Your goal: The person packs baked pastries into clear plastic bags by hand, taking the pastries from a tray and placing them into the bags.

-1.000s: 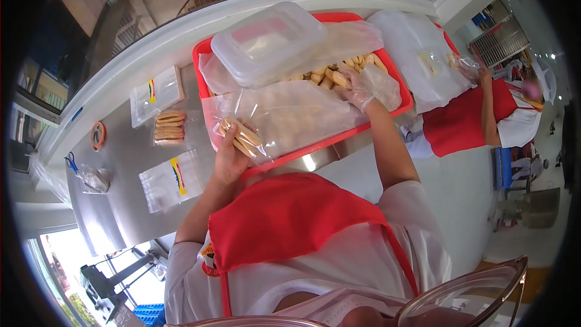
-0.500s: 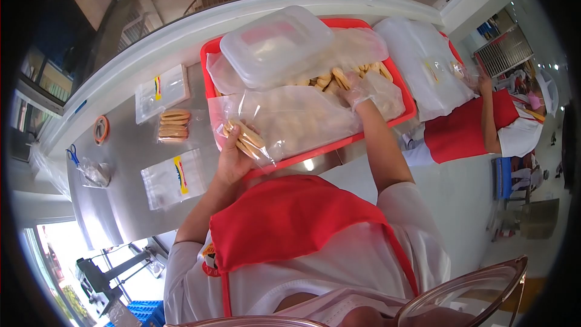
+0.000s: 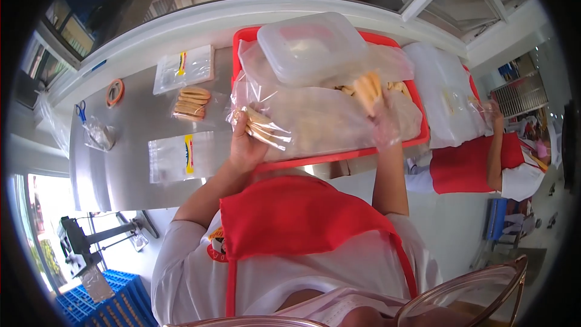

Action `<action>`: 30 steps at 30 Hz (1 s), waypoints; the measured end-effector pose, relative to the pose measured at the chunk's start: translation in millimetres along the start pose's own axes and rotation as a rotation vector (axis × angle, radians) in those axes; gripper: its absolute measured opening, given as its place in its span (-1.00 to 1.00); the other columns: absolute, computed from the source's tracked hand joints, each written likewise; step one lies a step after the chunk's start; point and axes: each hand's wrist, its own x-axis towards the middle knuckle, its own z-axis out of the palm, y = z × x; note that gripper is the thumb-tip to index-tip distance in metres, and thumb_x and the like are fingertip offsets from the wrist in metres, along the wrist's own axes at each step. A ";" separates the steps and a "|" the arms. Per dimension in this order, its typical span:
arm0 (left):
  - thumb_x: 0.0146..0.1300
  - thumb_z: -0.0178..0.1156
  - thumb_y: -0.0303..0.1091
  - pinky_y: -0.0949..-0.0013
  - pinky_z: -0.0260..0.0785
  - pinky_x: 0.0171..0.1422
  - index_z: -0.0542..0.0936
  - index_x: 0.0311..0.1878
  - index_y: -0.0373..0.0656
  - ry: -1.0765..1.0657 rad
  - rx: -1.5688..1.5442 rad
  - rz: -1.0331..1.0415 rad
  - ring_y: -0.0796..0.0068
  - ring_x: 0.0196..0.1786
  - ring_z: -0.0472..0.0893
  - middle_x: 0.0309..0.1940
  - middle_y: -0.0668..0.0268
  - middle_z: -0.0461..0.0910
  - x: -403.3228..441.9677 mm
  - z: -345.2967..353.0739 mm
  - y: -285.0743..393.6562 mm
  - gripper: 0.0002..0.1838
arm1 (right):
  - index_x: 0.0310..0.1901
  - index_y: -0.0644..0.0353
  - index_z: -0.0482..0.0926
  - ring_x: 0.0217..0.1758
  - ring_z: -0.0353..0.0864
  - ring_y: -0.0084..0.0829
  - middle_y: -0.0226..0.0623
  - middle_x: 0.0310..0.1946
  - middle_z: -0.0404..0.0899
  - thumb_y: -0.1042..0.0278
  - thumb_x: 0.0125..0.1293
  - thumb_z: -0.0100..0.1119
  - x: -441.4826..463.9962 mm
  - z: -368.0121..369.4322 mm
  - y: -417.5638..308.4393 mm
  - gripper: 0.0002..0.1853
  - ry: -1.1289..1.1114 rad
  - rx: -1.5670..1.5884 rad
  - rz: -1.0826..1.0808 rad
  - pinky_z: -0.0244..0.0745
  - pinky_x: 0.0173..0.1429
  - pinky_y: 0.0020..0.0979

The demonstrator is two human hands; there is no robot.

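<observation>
My left hand grips a clear bag, bread sticks inside; my gloved right hand, blurred, clutches a loose bunch above the red tray; packed bread lies left of both!

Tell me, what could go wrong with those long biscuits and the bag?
The biscuits in the right hand could slip out and break, since they're held up in a bunch.

The left hand grips the clear bag with biscuits inside, so squeezing too hard might snap some.

The plastic container rests on the sheeting over the red tray, so a bump might make it slide.
</observation>
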 end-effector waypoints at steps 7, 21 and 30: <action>0.23 0.01 -0.06 0.11 0.17 0.20 0.35 0.04 0.00 0.041 0.013 0.161 0.28 0.15 0.32 0.01 0.37 0.40 4.2 33.7 -2.5 -0.62 | 0.19 0.18 0.23 -0.54 0.41 -0.57 -0.30 -0.41 0.45 0.47 0.11 0.13 -78.8 51.6 9.7 -0.43 -0.516 0.131 0.343 0.35 -0.50 -0.55; 0.20 0.06 -0.10 0.12 0.08 0.29 0.26 0.11 0.00 -0.003 0.326 0.199 0.27 0.24 0.21 0.13 0.24 0.28 -8.0 49.9 -10.2 -0.55 | 0.18 0.26 0.22 -0.30 0.45 -0.52 -0.27 -0.24 0.42 0.54 0.07 0.19 -82.2 83.2 27.9 -0.40 -0.339 0.085 0.093 0.43 -0.25 -0.53; 0.22 0.01 -0.05 0.13 0.14 0.28 0.26 0.12 -0.06 0.057 0.157 0.075 0.30 0.20 0.29 0.13 0.25 0.29 -8.0 64.6 -21.1 -0.53 | 0.14 0.29 0.15 0.06 0.32 -0.40 -0.23 0.00 0.24 0.59 0.01 0.21 -65.0 63.3 66.0 -0.37 -0.431 -0.458 -0.688 0.28 0.12 -0.40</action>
